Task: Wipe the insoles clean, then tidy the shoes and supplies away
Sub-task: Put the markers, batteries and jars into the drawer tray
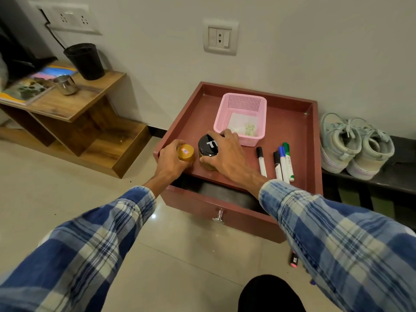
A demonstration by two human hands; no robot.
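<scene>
Reddish bench (292, 131) | left grip (172, 157) closed round gold-lidded jar (185, 152) | right grip (227, 154) closed round black-lidded jar (208, 146) | jars best kept upright, lowered into open drawer (193, 208)

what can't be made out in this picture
All in the head view:
Black-lidded jar: the right hand covers most of the lid's lettering.
Gold-lidded jar: the left hand hides its body.
Drawer: its inside is too dark to see.
Pink basket: the pale contents are too small to identify.
Pen on the floor: the right sleeve hides one end.
</scene>
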